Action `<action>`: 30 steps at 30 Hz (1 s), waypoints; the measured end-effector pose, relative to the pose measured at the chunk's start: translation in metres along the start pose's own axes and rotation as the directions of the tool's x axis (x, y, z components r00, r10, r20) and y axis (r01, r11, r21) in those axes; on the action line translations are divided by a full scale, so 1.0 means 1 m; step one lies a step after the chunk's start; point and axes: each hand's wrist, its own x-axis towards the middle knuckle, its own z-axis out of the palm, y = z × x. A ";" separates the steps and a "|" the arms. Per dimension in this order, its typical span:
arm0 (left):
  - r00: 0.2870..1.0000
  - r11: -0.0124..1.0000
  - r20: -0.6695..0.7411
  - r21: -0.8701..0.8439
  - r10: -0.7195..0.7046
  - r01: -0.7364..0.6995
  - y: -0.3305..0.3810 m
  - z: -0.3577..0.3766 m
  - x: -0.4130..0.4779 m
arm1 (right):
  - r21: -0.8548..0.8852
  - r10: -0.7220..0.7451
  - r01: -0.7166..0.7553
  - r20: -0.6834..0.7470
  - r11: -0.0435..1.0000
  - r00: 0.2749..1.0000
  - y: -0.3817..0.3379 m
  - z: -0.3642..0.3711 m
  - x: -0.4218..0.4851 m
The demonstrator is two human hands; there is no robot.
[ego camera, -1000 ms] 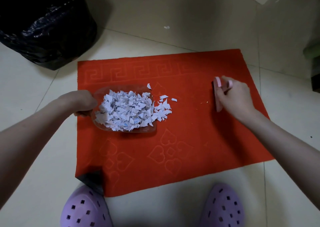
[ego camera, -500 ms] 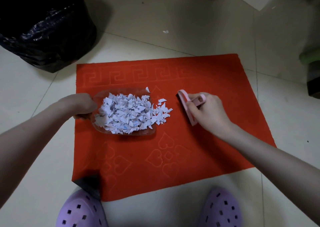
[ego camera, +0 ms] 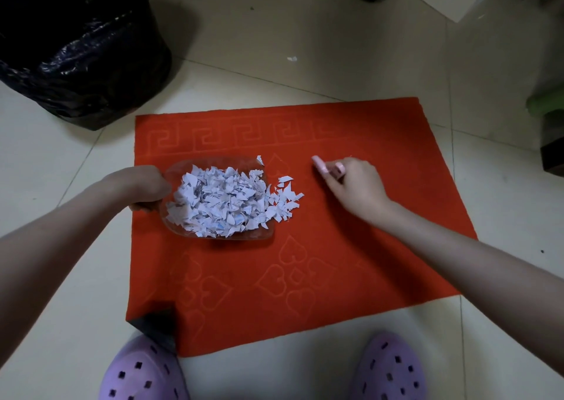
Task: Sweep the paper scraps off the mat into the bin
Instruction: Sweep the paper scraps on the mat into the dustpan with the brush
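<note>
Now left hand (ego camera: 143,187) grips scoop (ego camera: 180,167); right hand (ego camera: 355,189), brush (ego camera: 319,164).

One mat (ego camera: 335,247), one bin (ego camera: 76,64), one scoop (ego camera: 213,163)

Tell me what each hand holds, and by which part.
The left hand grips the clear plastic dustpan at its handle end. The right hand grips the small pink brush by its top, one end poking out.
</note>
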 end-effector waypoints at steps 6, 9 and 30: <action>1.000 1.000 -0.014 0.000 0.000 0.000 0.000 0.002 0.001 | 0.193 -0.095 0.137 -0.216 0.972 0.972 0.000 -0.028 -0.030; 1.000 1.000 -0.015 0.009 0.003 -0.003 -0.001 0.001 0.002 | 0.031 0.045 -0.039 -0.200 0.999 0.979 0.042 -0.026 -0.017; 1.000 1.000 -0.018 0.001 0.006 -0.006 0.000 0.001 0.002 | -0.180 0.209 -0.259 -0.257 0.949 0.944 0.085 -0.026 0.025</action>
